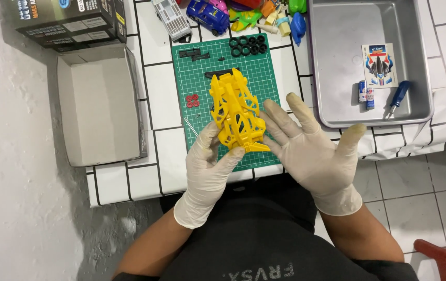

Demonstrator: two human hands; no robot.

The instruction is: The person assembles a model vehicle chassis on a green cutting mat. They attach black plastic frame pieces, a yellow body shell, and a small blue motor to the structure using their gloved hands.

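— Where's the yellow toy car chassis (237, 113)?

— Over the near half of the green cutting mat (194, 78), held up in the left hand (208, 166). That gloved grip is closed on the chassis's near end, thumb on one side, fingers on the other.

— And the right hand (311, 151)?

— Gloved too, spread wide and flat, palm up, holding nothing. Its fingertips sit just beside the chassis's right edge; I can't tell if they touch it.

— What else is on the worktop?

— On the mat's far edge, a cluster of small black tyres (248, 46) and some black parts; at its left edge, small red wheels (192, 100). Left of the mat lies an open grey cardboard box lid (98, 104). To the right stands a metal tray (420, 62) holding a sticker sheet (379, 64), two small batteries (366, 94) and a blue-handled screwdriver (398, 97). At the far side, a blue toy car (207, 14) among coloured plastic pieces.
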